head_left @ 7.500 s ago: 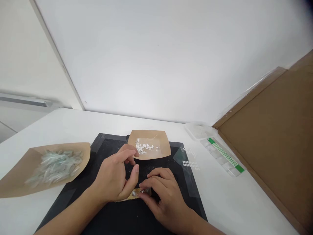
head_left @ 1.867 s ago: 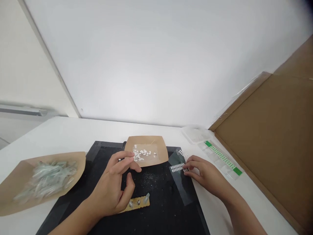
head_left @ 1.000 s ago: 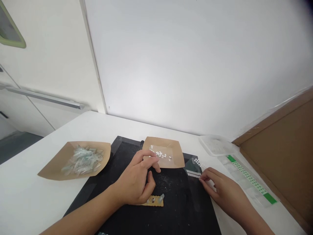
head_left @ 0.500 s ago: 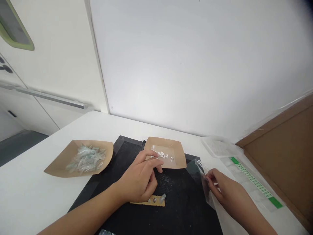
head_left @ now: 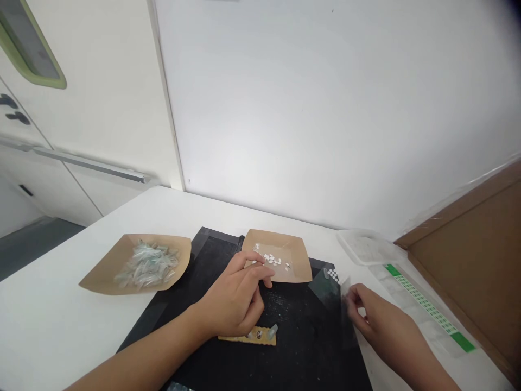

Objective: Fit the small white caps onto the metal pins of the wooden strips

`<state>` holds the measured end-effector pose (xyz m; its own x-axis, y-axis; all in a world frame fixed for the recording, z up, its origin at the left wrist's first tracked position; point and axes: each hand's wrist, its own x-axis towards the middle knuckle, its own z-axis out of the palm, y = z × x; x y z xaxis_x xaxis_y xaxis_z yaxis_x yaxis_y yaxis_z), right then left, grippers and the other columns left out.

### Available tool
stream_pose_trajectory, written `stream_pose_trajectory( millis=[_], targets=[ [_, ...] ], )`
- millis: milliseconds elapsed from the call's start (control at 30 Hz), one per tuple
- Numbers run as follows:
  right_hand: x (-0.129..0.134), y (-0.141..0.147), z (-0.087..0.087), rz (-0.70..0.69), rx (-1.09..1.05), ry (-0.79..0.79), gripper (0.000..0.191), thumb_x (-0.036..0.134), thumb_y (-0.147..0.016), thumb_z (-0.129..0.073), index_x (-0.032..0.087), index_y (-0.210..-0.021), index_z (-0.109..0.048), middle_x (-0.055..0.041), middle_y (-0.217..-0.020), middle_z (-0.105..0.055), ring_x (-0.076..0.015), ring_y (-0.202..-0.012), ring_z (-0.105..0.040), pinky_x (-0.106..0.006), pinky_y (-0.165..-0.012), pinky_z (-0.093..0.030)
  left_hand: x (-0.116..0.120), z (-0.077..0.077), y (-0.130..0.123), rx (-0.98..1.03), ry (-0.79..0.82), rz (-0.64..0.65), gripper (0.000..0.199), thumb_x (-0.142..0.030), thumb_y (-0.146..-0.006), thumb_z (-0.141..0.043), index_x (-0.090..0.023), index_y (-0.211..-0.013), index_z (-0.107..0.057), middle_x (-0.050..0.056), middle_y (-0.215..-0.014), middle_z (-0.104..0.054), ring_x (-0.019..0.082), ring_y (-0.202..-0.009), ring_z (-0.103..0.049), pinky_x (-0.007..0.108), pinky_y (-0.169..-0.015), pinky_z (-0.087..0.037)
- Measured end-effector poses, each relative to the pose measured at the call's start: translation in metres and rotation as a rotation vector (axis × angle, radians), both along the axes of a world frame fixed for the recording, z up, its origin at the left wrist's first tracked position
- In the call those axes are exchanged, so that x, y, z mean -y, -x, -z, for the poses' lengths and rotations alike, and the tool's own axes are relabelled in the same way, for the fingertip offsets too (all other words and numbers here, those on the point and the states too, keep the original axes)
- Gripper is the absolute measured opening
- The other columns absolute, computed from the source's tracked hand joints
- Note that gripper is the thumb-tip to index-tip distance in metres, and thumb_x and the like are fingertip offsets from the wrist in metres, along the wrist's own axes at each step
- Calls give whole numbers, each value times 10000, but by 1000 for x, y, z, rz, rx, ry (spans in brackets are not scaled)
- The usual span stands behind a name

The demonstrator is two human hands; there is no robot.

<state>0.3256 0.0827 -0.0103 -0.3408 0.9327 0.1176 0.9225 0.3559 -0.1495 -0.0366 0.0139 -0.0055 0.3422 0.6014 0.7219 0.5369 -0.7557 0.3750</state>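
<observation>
My left hand (head_left: 238, 298) hovers or rests over the black mat (head_left: 313, 353), its index and middle fingers stretched toward the brown paper tray (head_left: 302, 255). Nothing shows in that hand. Small white pieces (head_left: 272, 258) lie scattered in the tray. Below my left palm is a yellow strip (head_left: 262, 341) with a round mark and a translucent tube-like piece (head_left: 272, 331); the palm partly covers it. At the mat's right edge my right hand (head_left: 376, 312) pinches a thin clear plastic sheet (head_left: 321, 288). Rows of white dots (head_left: 332, 276) show at its far corner. The sheet's near part is blurred.
On the left a larger brown paper tray (head_left: 97, 277) holds a heap of clear, greenish plastic pieces (head_left: 152, 264). A clear plastic box (head_left: 368, 244) and clear sheets with a green printed strip (head_left: 427, 308) lie on the right. A brown cardboard panel (head_left: 468, 260) stands beyond them.
The sheet's near part has shifted and blurred at my right fingers, and more white dots show at its far corner. My left hand keeps its pose. The whole view has shifted slightly.
</observation>
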Motion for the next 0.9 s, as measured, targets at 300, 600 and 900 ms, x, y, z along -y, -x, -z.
stream_pose_trajectory(
  millis=[300,600,900],
  targets=[
    [3,10,-3,-106,-70,-47,176,420,-996,-554,279,-916,-623,-21,-966,-725,-204,-741,-691,-284,-569,-480,1,-1,1,-10,-4,6,550,58,-812,-527,-138,-1325,-503,93,-1029,-721,315,-1162,-531,510,-1034,-504],
    [45,78,-15,-493,-498,93,108,244,-1053,-575,260,-963,-632,-18,-935,-697,-159,-773,-670,-260,-685,-542,6,-16,-12,-21,15,211,188,-130,-947,-659,-184,-1127,-660,63,-984,-755,186,-910,-688,471,-1103,-466],
    [65,109,-14,-618,-694,40,108,151,-999,-581,250,-957,-589,-13,-866,-664,-159,-740,-646,-255,-639,-509,6,-11,-18,82,26,322,138,-163,-936,-784,-205,-1039,-702,13,-918,-806,146,-870,-740,426,-1116,-505]
  ],
)
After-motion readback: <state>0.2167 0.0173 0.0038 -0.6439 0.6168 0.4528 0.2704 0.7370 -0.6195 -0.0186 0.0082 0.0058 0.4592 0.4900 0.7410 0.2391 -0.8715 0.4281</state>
